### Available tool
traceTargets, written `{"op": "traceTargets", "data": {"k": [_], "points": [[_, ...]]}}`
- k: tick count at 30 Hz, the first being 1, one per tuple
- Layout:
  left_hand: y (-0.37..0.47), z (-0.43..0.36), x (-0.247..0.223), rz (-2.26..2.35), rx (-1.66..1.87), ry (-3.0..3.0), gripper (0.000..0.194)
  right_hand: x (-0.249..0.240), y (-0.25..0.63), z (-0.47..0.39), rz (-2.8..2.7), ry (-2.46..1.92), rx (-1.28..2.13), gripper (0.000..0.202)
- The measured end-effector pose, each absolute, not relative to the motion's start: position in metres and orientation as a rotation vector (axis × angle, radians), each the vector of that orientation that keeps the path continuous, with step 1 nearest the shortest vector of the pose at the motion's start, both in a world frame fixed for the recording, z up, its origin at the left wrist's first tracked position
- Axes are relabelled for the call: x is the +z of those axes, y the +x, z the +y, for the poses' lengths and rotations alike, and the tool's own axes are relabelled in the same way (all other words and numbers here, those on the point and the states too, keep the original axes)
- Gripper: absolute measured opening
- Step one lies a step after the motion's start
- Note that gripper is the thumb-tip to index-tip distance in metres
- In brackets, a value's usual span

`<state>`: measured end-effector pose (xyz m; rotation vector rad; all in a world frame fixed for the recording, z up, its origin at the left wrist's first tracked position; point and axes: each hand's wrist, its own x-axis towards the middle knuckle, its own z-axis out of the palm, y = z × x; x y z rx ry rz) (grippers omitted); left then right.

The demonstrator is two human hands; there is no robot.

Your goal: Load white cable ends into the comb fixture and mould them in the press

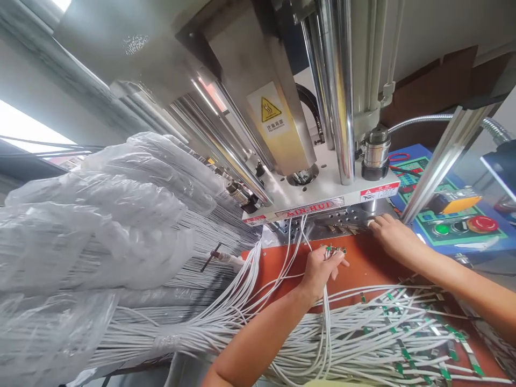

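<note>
My left hand [322, 269] is closed around several white cables whose green-and-metal connector ends [335, 250] stick up between thumb and fingers, over the orange-brown work surface [355, 263]. My right hand [387, 236] is at the right end of the perforated metal plate [322, 221], fingertips pressed together around a small pale piece too small to make out. Small metallic pieces [342, 229] lie on the plate's front edge. Other white cables [288, 263] run up under the white machine block [322, 199], where their ends are hidden.
A big bundle of white cables [342, 333] with green ends spreads across the front. Plastic-wrapped cables [100, 226] fill the left. Steel columns [341, 97] rise above the plate. A blue control box [463, 236] with a red button [482, 224] stands right.
</note>
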<state>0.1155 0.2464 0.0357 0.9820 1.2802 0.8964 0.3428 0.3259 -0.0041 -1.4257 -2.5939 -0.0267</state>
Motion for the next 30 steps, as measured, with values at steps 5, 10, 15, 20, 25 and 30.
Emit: {"op": "traceTargets", "data": {"k": [5,10,15,20,25,30], "points": [[0.118,0.243,0.035,1.333,0.845,1.033,0.033,0.014,0.330,0.304,-2.658,-1.588,0.214,0.020],[0.122,0.234,0.041,1.409,0.788,1.489,0.015,0.026,0.325,0.286,-2.401,-1.527,1.028,0.024],[0.125,0.230,0.039,1.464,0.794,1.798,0.008,0.021,0.322,0.279,-2.258,-1.388,1.119,0.035],[0.125,0.231,0.034,1.505,0.768,1.827,0.007,0.020,0.315,0.269,-2.186,-1.403,1.114,0.044],[0.125,0.231,0.032,1.524,0.764,1.861,0.006,0.020,0.314,0.267,-2.184,-1.434,1.122,0.047],[0.125,0.231,0.033,1.540,0.758,1.885,0.007,0.023,0.313,0.267,-2.176,-1.388,1.053,0.040]]}}
